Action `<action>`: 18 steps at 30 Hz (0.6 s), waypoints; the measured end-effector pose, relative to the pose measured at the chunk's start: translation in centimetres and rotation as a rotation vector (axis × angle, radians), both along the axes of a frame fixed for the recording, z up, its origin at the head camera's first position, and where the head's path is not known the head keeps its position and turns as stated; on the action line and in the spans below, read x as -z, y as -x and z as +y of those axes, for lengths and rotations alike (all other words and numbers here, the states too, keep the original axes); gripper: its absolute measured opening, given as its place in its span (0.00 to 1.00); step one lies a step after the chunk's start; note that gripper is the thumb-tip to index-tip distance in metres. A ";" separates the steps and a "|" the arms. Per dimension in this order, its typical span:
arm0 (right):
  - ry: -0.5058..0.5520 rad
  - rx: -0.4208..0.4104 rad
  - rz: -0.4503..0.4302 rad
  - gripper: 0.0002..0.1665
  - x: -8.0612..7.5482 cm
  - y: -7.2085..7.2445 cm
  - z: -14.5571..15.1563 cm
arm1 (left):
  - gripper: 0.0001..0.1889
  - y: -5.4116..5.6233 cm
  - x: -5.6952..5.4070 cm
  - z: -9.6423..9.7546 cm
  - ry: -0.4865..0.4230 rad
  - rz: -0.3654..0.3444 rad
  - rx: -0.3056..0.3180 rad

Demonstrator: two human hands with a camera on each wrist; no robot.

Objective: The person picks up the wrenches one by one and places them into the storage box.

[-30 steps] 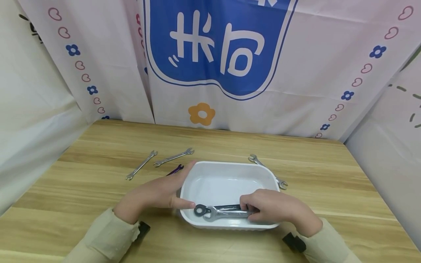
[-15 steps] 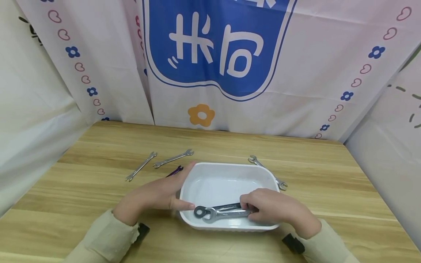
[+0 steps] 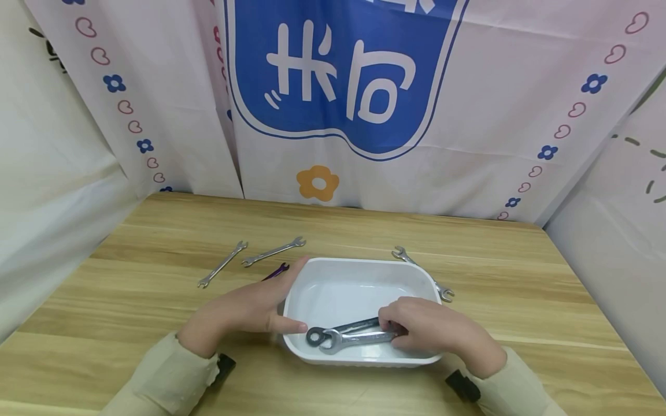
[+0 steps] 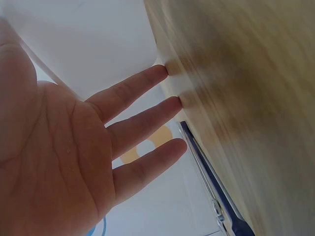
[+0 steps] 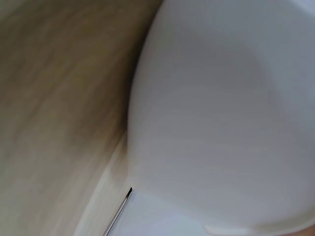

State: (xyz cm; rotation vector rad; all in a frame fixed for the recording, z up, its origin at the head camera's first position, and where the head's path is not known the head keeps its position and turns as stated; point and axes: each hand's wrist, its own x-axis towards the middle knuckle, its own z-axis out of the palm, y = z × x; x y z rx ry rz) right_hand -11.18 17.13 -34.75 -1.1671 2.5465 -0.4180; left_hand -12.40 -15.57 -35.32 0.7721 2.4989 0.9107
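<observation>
A white rectangular basin (image 3: 346,300) stands on the wooden table between both hands. My left hand (image 3: 252,303) is at its left side, with the thumb over the near-left rim. In the left wrist view the fingers (image 4: 142,125) are straight, their tips at the tabletop. Inside the basin, my right hand (image 3: 432,327) grips the right ends of a silver open-end wrench (image 3: 361,338) and a black ratcheting ring wrench (image 3: 359,325). Their heads lie crossed near the left wall, and the held ends are hidden. The right wrist view shows mainly the basin's outer wall (image 5: 221,113).
Left of the basin lie two silver wrenches, one slanted (image 3: 224,264) and one flatter (image 3: 274,252), and a purple wrench (image 3: 277,271) partly behind my left hand. Another silver wrench (image 3: 444,293) lies behind the basin's right side. A printed cloth (image 3: 442,173) hangs at the table's back edge.
The black wrench's shaft has swung slightly away from the silver one, widening the gap between them. Both hands and the basin stay nearly in place; the head view shifts slightly.
</observation>
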 end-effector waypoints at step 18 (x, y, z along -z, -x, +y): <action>-0.010 0.050 0.062 0.13 -0.1 -0.3 -0.4 | 0.64 -0.1 -0.1 0.0 0.037 -0.012 -0.020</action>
